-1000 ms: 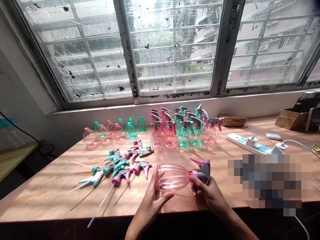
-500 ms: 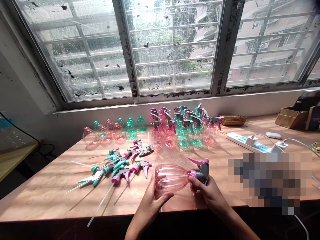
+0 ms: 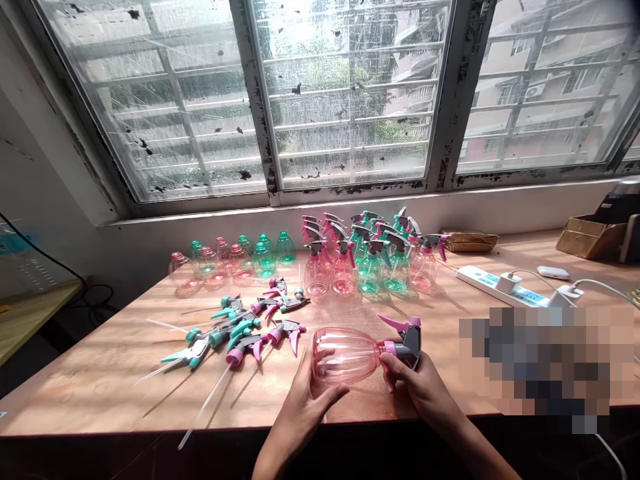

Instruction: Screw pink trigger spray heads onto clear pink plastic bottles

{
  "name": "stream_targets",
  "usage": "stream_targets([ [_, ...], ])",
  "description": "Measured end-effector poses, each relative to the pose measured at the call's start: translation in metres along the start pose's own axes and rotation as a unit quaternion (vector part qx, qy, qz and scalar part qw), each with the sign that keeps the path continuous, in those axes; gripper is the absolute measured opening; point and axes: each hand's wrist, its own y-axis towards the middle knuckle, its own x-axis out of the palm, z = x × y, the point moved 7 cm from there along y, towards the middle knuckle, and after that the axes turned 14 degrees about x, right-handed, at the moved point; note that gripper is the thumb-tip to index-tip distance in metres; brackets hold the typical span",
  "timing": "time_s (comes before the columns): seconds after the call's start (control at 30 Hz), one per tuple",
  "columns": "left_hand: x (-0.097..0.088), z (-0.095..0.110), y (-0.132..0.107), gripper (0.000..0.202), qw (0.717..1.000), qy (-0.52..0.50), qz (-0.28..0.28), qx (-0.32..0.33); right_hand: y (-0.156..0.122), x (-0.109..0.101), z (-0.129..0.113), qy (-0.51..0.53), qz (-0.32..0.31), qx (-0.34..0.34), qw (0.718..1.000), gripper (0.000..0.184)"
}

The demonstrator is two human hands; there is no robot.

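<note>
A clear pink spray bottle point(image 3: 347, 357) lies sideways over the table's front part, its base to the left. My left hand point(image 3: 310, 397) is wrapped round the base end, thumb along the near side. At the bottle's neck sits a grey trigger spray head point(image 3: 411, 345) with a pink collar and pink trigger. The fingers of my right hand point(image 3: 417, 383) are closed on the collar, and some of them are hidden behind it. To the left lies a heap of loose spray heads point(image 3: 245, 350), pink-grey and teal-grey, with thin clear tubes.
Several open pink and green bottles point(image 3: 243, 263) stand at the back left of the wooden table point(image 3: 100, 393). Several bottles with spray heads point(image 3: 373, 267) stand at the back middle. A white power strip point(image 3: 487, 285) with chargers, a white case point(image 3: 553, 273) and a blurred patch are on the right.
The view has shifted slightly, so everything sits a little further right. Both hands keep the same hold on the bottle and spray head, with barely any visible motion.
</note>
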Motion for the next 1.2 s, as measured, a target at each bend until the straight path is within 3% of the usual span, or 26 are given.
stream_targets([
  [0.1,0.001,0.002,-0.001,0.096,1.000,0.001,-0.002,0.003,0.002,-0.003,0.005,0.006,-0.001,-0.005,1.000,0.031],
  [0.4,-0.003,-0.008,0.004,0.115,0.999,0.010,0.009,0.030,0.004,-0.004,0.008,0.007,-0.025,-0.012,1.000,0.026],
  [0.63,0.001,-0.001,0.001,0.099,1.000,-0.022,-0.008,0.014,0.002,-0.004,0.008,0.015,-0.014,-0.013,1.000,0.025],
  [0.9,0.003,0.001,0.005,0.115,0.999,-0.027,-0.009,0.037,0.004,-0.004,0.004,0.015,-0.006,-0.035,0.999,0.024],
  [1.07,-0.001,0.002,0.001,0.101,0.999,-0.014,0.005,0.030,0.003,-0.006,0.008,0.008,0.003,-0.022,1.000,0.029],
  [1.2,0.003,0.000,-0.001,0.098,0.999,-0.036,-0.019,0.016,0.002,-0.007,0.007,0.016,0.009,-0.028,0.999,0.031],
])
